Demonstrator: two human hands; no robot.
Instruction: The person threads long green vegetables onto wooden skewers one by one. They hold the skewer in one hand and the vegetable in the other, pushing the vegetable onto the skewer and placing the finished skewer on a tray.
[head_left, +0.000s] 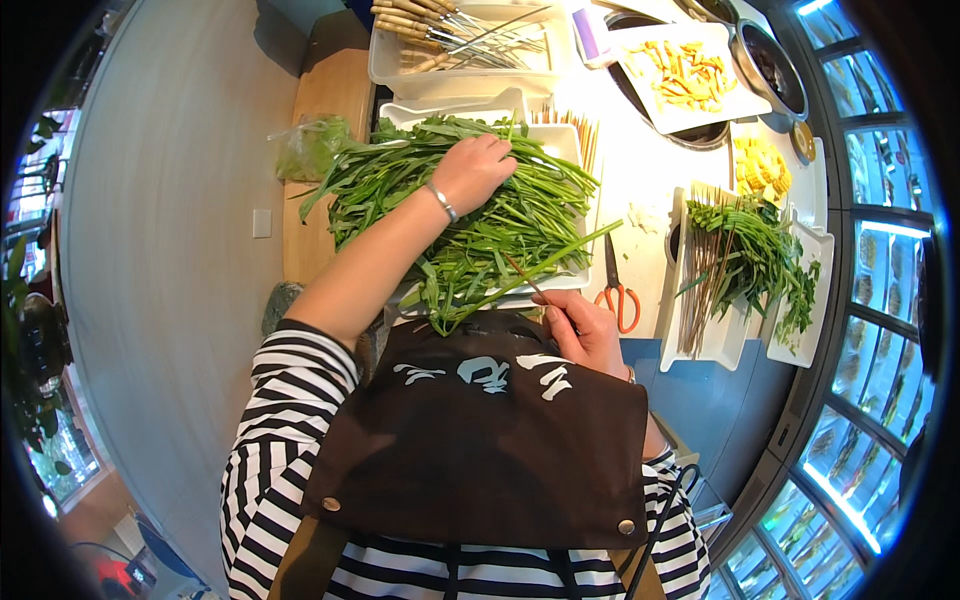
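My left hand (476, 172) lies on a heap of leafy green vegetable stems (540, 184), fingers curled among the upper stems. Whether it grips one is hidden by the hand itself. The greens fill a white tray (559, 281) and spill over its left side. Low in front of my apron, my right hand (583, 322) pinches a thin brown skewer (517, 266) that points up and left. A single long green stem (559, 253) crosses the skewer; I cannot tell if it is pierced.
Orange-handled scissors (620, 300) lie right of the greens. Further right, skewered greens (724, 255) rest in a white tray (666, 349). Behind stand bare skewers (577, 127), a bin of wood-handled metal skewers (442, 34) and a plate of yellow-orange strips (682, 71). A bagged green vegetable (311, 146) sits left.
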